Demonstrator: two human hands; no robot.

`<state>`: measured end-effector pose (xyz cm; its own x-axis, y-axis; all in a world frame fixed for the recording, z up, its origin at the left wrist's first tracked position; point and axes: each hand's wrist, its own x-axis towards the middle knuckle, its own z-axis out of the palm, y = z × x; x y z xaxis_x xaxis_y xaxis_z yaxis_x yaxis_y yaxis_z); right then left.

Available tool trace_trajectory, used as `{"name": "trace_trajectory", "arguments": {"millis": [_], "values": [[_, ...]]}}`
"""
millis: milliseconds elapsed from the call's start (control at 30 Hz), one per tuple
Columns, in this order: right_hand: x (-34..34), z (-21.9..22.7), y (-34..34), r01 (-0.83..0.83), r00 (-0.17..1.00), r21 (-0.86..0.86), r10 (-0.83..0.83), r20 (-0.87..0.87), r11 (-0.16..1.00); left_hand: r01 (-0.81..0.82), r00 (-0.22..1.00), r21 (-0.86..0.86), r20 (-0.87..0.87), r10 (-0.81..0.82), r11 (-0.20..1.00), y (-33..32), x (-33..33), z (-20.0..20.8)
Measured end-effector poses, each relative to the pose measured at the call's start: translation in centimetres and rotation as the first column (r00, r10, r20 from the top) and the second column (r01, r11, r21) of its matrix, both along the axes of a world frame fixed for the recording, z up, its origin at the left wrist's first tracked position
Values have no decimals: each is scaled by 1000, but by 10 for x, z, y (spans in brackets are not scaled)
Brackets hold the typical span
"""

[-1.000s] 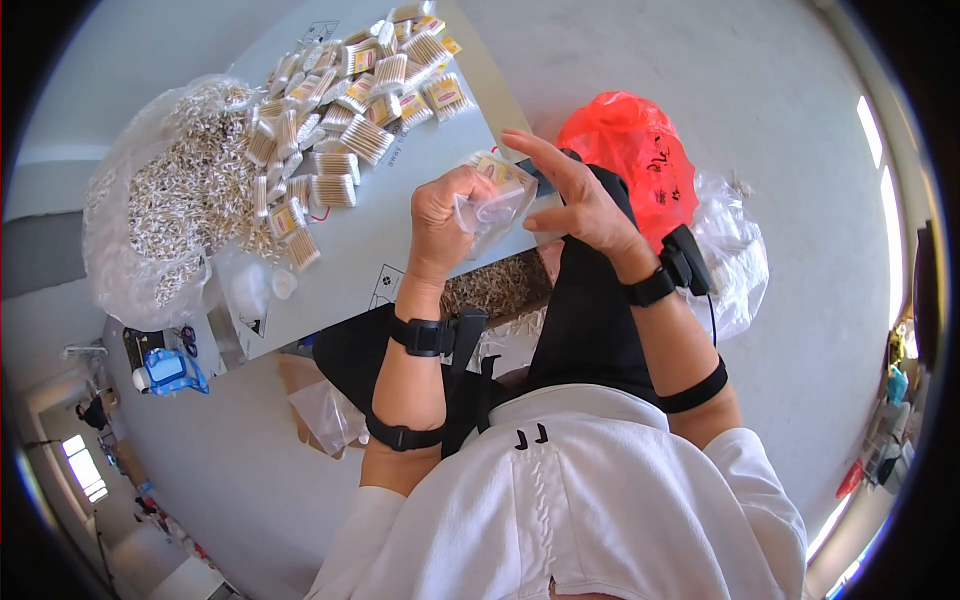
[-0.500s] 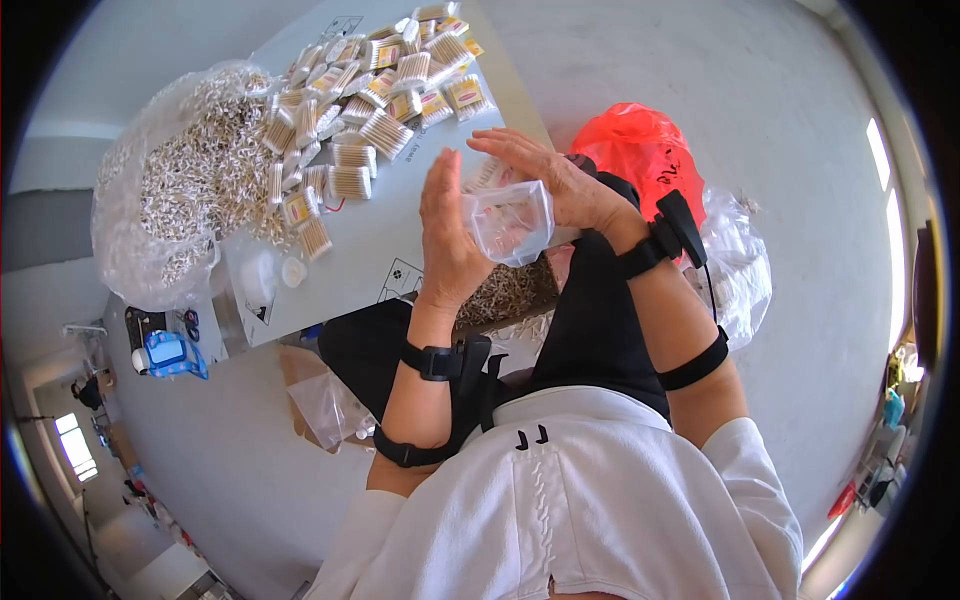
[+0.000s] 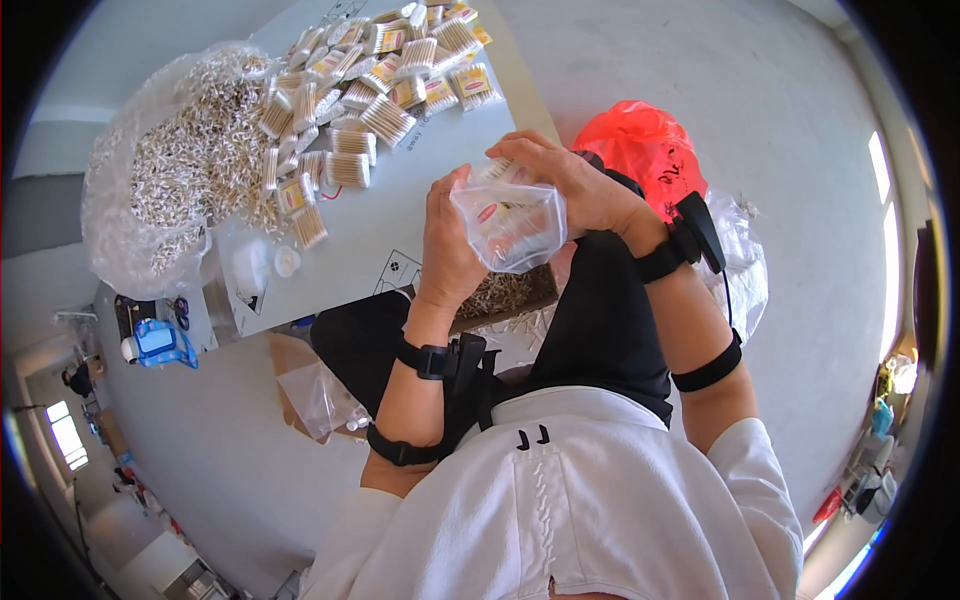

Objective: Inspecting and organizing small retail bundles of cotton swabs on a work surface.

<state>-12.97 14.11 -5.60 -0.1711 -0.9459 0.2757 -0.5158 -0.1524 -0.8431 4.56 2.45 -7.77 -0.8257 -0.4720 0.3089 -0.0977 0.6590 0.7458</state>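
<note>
Our left hand (image 3: 450, 245) and right hand (image 3: 592, 195) are cupped around a small clear plastic bag (image 3: 520, 245), grasping it between them in front of our lap. Its wide mouth faces back toward us. The left palm and fingers run up along one side, while the right hand's fingers arch over the far end. Through the film we see cotton swabs and a label with a red oval (image 3: 487, 213); how many packets sit inside, we cannot tell.

Just past our hands stands the pale grey table (image 3: 350, 240). Toward its far end lies a loose pile of cotton swab packets (image 3: 388, 120), some showing yellow labels. To the left of the pile, a big clear sack (image 3: 110, 215) gapes around a heap of loose cotton swabs (image 3: 190, 165). A small round white piece (image 3: 287, 262) rests nearer our side of the tabletop.

Between our knees, a cardboard box (image 3: 555, 285) holds more loose swabs (image 3: 505, 295). Off to our right, beyond our right hand, we have a red plastic bag (image 3: 640, 150) with black marks on it, and beside it a whitish clear bag (image 3: 742, 260). Over on the left, near the table's corner, are a blue pouch (image 3: 165, 343) and dark-handled scissors (image 3: 181, 313).
</note>
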Motion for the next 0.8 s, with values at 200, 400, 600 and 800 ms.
{"name": "trace_trajectory", "arguments": {"millis": [200, 400, 600, 800], "values": [[18, -10, -8, 185, 981, -14, -184, 58, 983, -34, 999, 66, 40, 31, 997, 8, -5, 8], [40, -13, -12, 455, 891, 14, -455, -10, 891, -33, 999, 157, 7, 32, 987, 8, -6, 7], [55, -7, -15, 611, 792, 78, -606, -70, 788, -48, 996, 178, -71, 62, 983, 12, -11, -1], [40, -24, -6, 496, 820, 36, -481, 310, 868, 37, 992, 254, -122, -6, 967, 8, -2, 2]]}}
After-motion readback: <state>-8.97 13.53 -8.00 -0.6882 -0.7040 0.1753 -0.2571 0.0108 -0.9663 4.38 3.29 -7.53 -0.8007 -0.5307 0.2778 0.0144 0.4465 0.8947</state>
